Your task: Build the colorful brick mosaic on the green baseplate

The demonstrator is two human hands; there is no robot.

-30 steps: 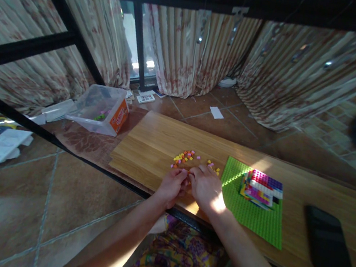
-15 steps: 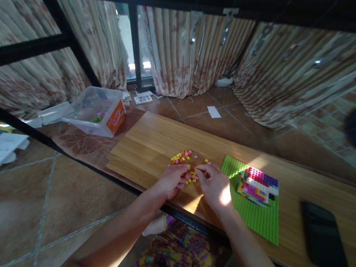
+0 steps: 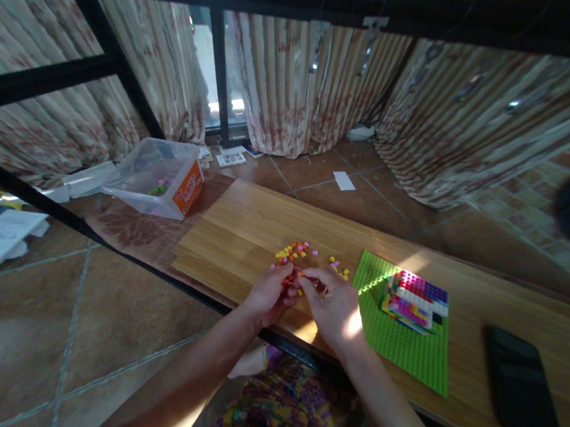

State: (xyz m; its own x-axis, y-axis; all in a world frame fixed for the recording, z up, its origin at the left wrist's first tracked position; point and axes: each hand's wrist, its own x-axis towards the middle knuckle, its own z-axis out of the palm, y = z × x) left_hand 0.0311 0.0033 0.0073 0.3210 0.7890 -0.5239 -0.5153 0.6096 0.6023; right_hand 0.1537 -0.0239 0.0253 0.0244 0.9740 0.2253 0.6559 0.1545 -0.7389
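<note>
My two hands meet over the near edge of the wooden bench (image 3: 239, 235), fingertips close together. My left hand (image 3: 268, 290) is curled, with a few orange-red bricks (image 3: 287, 282) showing between its thumb and fingers. My right hand (image 3: 334, 304) has thumb and forefinger drawn in against the left fingertips; the bits there are so small that I cannot tell whether those two pinch a brick of their own. Just beyond my left hand, a loose scatter of yellow, orange and pink bricks (image 3: 291, 250) lies on the wood, and a few yellow bricks (image 3: 345, 273) sit just past my right knuckles. To the right of that hand lies a green studded baseplate (image 3: 403, 354), with a stripe of sunlight across its far left corner. On it rests a layered block of multicoloured bricks (image 3: 413, 302), with red, purple, white and pink on top. Farther right, a black phone-like device (image 3: 525, 392) lies flat. Off to the left, past the end of the wooden top, stands a clear plastic bin (image 3: 168, 207) with an orange label, some green and pink pieces (image 3: 160, 188) inside.
</note>
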